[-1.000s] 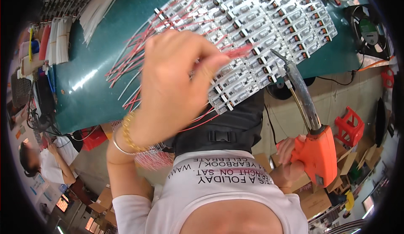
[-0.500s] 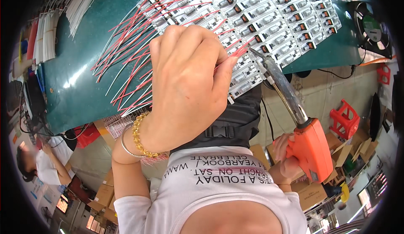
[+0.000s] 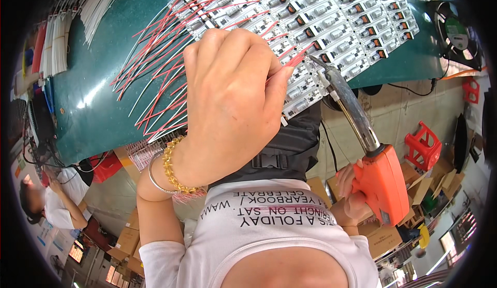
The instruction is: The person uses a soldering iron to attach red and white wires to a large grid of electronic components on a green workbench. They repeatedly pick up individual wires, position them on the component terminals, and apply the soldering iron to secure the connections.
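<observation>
My left hand (image 3: 233,91) is closed in a pinch on a few red wires (image 3: 297,58), whose ends stick out past my thumb and forefinger over a panel of small white circuit boards (image 3: 331,26). In my right hand (image 3: 352,189) is an orange-handled soldering gun (image 3: 384,184). Its long metal barrel slants up and left. The dark tip lies at the panel, just right of the red wire ends; whether it touches them I cannot tell. Many red and white wires (image 3: 160,70) fan out leftward from the panel's left edge.
A green table (image 3: 93,122) carries the panel. Bundles of white wires (image 3: 101,5) lie at its far left, and a small fan (image 3: 455,34) stands at the far right. Beyond the table are a red stool (image 3: 423,145), cardboard boxes (image 3: 380,241) and another person (image 3: 67,197) at the left.
Almost nothing differs. The panel, wires and soldering gun sit in nearly the same places, with only a very slight shift; both hands keep their grip.
</observation>
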Tool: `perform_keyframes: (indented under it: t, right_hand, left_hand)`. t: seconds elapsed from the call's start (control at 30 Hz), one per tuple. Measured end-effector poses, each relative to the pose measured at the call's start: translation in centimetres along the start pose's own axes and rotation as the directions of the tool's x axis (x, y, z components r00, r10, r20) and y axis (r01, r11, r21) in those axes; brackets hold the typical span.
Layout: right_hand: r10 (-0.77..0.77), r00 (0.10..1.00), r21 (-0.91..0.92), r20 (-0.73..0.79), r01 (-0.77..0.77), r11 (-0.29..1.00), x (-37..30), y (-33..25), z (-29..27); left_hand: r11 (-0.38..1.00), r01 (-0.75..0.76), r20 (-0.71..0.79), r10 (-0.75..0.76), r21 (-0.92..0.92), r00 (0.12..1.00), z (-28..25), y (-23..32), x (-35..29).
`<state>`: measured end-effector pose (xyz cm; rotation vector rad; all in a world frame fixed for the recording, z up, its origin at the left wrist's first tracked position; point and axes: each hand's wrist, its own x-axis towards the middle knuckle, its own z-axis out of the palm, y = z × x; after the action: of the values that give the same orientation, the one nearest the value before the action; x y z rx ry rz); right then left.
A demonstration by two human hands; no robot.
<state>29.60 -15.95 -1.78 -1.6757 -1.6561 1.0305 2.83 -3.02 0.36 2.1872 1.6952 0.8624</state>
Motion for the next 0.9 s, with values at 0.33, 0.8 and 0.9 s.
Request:
perform_keyframes:
  t: [0.33, 0.8, 0.9]
  right_hand:
    - [-0.069, 0.997, 0.533, -0.019, 0.069, 0.843, 0.5, -1.0, 0.8]
    - [0.078, 0.993, 0.007, -0.093, -0.078, 0.997, -2.2, 0.3, -0.4]
    - [-0.151, 0.987, 0.191, -0.045, 0.157, 0.969, -1.6, 1.8, -0.6]
  left_hand:
    - [0.987, 0.032, 0.042, -0.025, -0.160, 0.999, -0.7, 0.1, -0.5]
    - [0.995, 0.027, 0.015, -0.026, -0.101, 1.000, -0.1, 0.3, -0.6]
    - [0.995, 0.026, 0.024, -0.023, -0.094, 0.999, -0.1, 0.4, -0.5]
